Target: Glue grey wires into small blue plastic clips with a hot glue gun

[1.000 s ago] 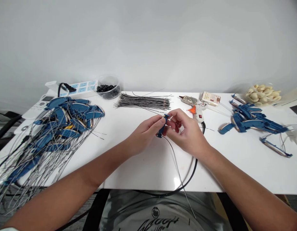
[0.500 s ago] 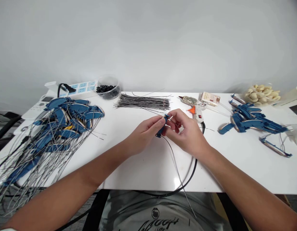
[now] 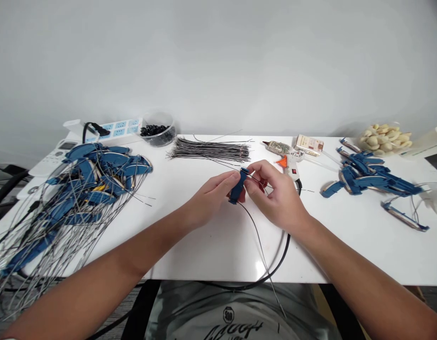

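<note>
Over the middle of the table, my left hand (image 3: 218,192) grips a small blue plastic part (image 3: 238,186) by its left side. A thin dark wire (image 3: 258,231) trails from the lower end of the part down past the table edge. My right hand (image 3: 275,192) is closed at the part's right side, thumb and fingers pinching a thin wire near its upper end. Some of its fingertips are hidden behind the thumb. Just behind the hands lies a bundle of dark wires (image 3: 209,150).
On the left is a heap of blue parts with long wires (image 3: 94,179), near a power strip (image 3: 121,130) and a tub of black pieces (image 3: 158,131). A glue gun (image 3: 292,165), a small box (image 3: 309,144), more blue parts (image 3: 374,177) and a bowl of pale pieces (image 3: 384,139) are rightward.
The blue part has turned in my fingers, so more of its flat face shows. My left thumb has shifted back toward its edge. The trailing wire has moved slightly left.
</note>
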`<control>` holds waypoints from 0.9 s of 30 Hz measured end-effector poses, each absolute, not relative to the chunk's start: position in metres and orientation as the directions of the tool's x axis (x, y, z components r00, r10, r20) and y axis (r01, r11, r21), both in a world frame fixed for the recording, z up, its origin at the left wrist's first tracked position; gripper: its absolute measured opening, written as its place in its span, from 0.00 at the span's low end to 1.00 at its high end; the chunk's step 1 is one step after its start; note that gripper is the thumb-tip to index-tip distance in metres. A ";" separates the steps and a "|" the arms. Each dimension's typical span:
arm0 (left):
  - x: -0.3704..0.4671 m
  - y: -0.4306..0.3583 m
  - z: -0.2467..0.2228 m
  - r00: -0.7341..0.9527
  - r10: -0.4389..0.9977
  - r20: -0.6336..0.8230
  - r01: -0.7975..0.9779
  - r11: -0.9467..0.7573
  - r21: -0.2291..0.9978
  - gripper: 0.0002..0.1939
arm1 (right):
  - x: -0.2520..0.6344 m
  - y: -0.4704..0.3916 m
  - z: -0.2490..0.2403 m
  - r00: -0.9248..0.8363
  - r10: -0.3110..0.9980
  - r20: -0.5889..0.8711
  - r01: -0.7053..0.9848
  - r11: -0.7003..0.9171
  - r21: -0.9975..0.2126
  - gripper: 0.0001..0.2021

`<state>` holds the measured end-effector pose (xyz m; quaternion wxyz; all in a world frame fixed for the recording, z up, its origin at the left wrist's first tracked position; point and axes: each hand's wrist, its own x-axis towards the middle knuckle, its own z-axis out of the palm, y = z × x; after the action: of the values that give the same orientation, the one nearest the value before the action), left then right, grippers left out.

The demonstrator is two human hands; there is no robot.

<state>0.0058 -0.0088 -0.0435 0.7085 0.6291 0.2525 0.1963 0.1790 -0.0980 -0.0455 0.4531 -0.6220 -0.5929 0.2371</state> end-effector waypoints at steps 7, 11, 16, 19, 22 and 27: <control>0.005 -0.007 -0.042 0.800 0.576 -0.169 0.038 0.232 0.972 0.23 | 0.181 -0.096 -0.049 0.263 0.910 0.319 0.539 0.136 -0.831 0.03; 0.005 -0.005 -0.044 0.821 0.550 -0.155 0.015 0.250 0.968 0.22 | 0.181 -0.096 -0.048 0.269 0.912 0.309 0.527 0.129 -0.840 0.02; 0.004 -0.004 -0.040 0.805 0.573 -0.153 0.077 0.155 0.985 0.19 | 0.182 -0.095 -0.049 0.229 0.937 0.264 0.448 0.139 -0.883 0.01; 0.003 -0.004 -0.038 0.813 0.565 -0.140 0.099 0.103 0.990 0.20 | 0.184 -0.093 -0.051 0.247 0.947 0.205 0.340 0.114 -0.934 0.04; 0.003 -0.003 -0.038 0.812 0.570 -0.122 0.082 0.096 0.992 0.21 | 0.188 -0.091 -0.053 0.274 0.953 0.132 0.216 0.073 -0.974 0.08; 0.002 -0.002 -0.038 0.805 0.584 -0.106 0.039 0.126 0.991 0.16 | 0.192 -0.090 -0.051 0.343 0.934 0.096 0.194 0.030 -0.981 0.10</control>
<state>0.0017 -0.0023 -0.0384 0.7089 0.6323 0.2462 0.1923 0.1915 -0.0897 -0.0509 0.5483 -0.6092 -0.4629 0.3377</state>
